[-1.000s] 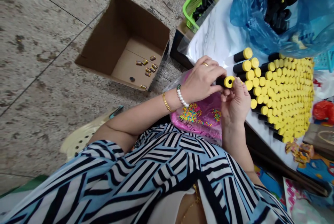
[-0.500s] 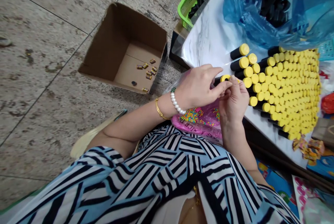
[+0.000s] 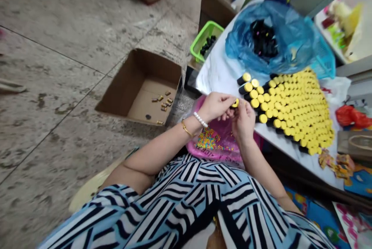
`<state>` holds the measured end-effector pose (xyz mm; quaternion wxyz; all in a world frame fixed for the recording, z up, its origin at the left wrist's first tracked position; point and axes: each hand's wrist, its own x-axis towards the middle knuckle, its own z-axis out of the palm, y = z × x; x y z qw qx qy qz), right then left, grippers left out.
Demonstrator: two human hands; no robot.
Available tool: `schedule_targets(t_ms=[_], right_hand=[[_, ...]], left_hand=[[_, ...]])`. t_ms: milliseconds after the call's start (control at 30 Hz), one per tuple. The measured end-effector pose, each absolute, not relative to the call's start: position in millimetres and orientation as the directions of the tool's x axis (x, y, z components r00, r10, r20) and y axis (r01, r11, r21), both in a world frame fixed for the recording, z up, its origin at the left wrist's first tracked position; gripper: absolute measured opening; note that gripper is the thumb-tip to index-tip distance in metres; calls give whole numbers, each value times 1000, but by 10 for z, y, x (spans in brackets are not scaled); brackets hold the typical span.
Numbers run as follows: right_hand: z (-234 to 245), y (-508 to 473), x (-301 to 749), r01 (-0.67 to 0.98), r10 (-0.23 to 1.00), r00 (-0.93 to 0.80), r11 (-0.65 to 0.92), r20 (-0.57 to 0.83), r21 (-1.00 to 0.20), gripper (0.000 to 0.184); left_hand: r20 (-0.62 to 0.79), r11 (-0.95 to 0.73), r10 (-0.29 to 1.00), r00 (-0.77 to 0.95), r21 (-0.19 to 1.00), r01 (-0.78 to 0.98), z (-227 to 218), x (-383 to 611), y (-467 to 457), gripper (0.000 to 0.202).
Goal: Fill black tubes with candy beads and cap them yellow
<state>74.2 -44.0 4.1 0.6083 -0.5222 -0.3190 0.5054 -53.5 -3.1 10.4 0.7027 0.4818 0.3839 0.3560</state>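
My left hand (image 3: 217,105), with pearl and gold bracelets at the wrist, is closed round a small black tube with a yellow end (image 3: 235,103). My right hand (image 3: 243,119) pinches at that yellow end; whatever lies between its fingertips is too small to make out. Both hands are over a pink basket (image 3: 193,149) that holds small multicoloured beads (image 3: 207,139) in clear plastic. Just right of my hands, many black tubes with yellow caps (image 3: 296,105) stand packed together on a white table (image 3: 212,78).
A blue plastic bag (image 3: 238,47) of black parts sits at the table's back. Beside the table is a green basket (image 3: 197,42) with black pieces. On the floor, a cardboard box (image 3: 122,94) contains several small gold cylinders (image 3: 164,105). Red plastic (image 3: 353,116) lies at right.
The view has shifted, showing more of the table's far side. My hands still meet at the black tube, and its yellow end is now closer between my fingertips.
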Motion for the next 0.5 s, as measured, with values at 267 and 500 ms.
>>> schedule_targets(t_ms=[267,500], right_hand=[[195,-557,885,-513,936,66,-265,-346,-816,18],[223,-324,916,-197,959,-17,-280,-282,-940,48]], left_hand=[[-217,245,798,562,969,26,197,-784,59,30],[-163,285,752,639,954,-93,23,-760,72,66]])
